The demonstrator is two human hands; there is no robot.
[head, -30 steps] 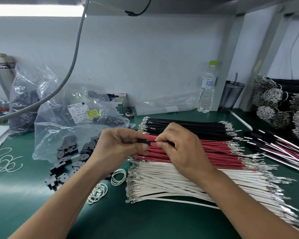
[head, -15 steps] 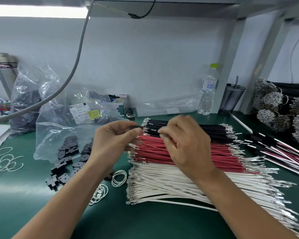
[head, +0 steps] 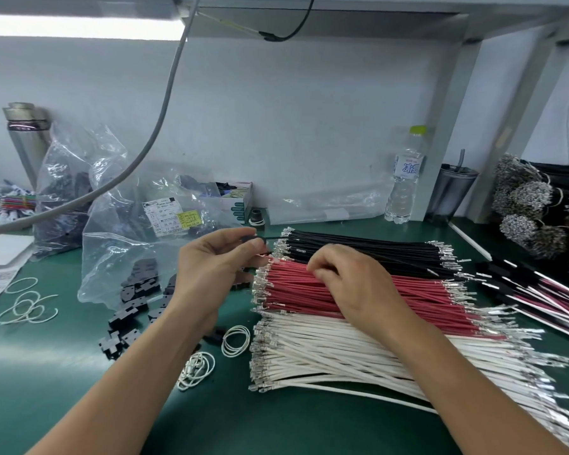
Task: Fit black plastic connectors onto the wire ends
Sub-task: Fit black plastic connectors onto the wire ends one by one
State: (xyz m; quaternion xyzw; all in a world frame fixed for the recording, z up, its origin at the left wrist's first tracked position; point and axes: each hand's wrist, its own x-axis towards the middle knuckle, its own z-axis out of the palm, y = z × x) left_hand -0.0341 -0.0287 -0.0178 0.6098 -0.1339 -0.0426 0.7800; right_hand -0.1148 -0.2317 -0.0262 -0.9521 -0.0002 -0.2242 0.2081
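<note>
Left hand [head: 217, 264]: gripping a black connector [head: 247, 240] just left of the red wire row [head: 358, 290], a black wire trailing from it now.
Right hand [head: 349, 284]: dropped from the connector onto the red wire row, fingers [head: 319, 270] curled, picking; whether a wire is caught, cannot tell.
Meaning: black wire seated, red next.
Spare connectors [head: 135, 303]: far left of that row on the table [head: 276, 421].

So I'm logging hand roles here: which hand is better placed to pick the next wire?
The right hand: its fingers rest on the red wires, beside the black wires. The left hand already pinches a black connector.
</note>
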